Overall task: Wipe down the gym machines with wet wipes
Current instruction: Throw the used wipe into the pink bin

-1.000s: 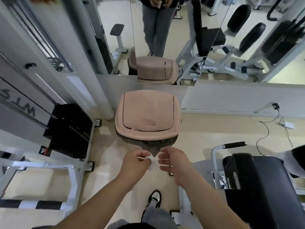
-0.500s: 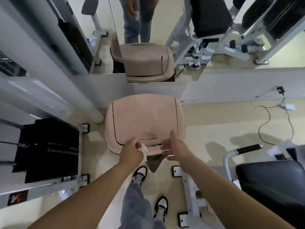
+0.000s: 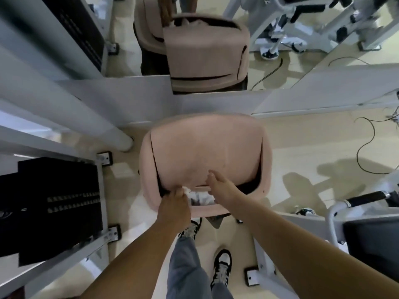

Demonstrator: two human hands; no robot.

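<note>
Floor [image 3: 302, 147]: pale beige, glossy; a black cable [image 3: 364, 147] is looped on it at right.
Wall: a mirror [image 3: 280, 39] is mounted above a white skirting; the bin and machine frames are reflected in it.
Machines: a black weight stack [image 3: 58, 203] in a white frame is seen at left; a black seat [image 3: 371, 240] with a grip [image 3: 367, 197] is seen at right.
Bin [image 3: 205, 152]: pink, set against the skirting between the two machines; its lid flap [image 3: 207, 160] is tilted inward, and a dark gap is exposed along the near edge. White crumpled paper [image 3: 203, 198] is visible inside.
Left hand [image 3: 173, 207]: extended forward and down, knuckles up, at the near left of the opening.
Left fingers: curled around a white wipe [image 3: 186, 189], which is held at the mouth of the bin.
Right hand [image 3: 222, 188]: extended forward to the flap's near edge.
Right fingers: the thumb is laid on the flap; the other fingers are hidden, so the grasp cannot be told.
Person: grey trousers and black-and-white shoes [image 3: 222, 266] are seen below the arms.
</note>
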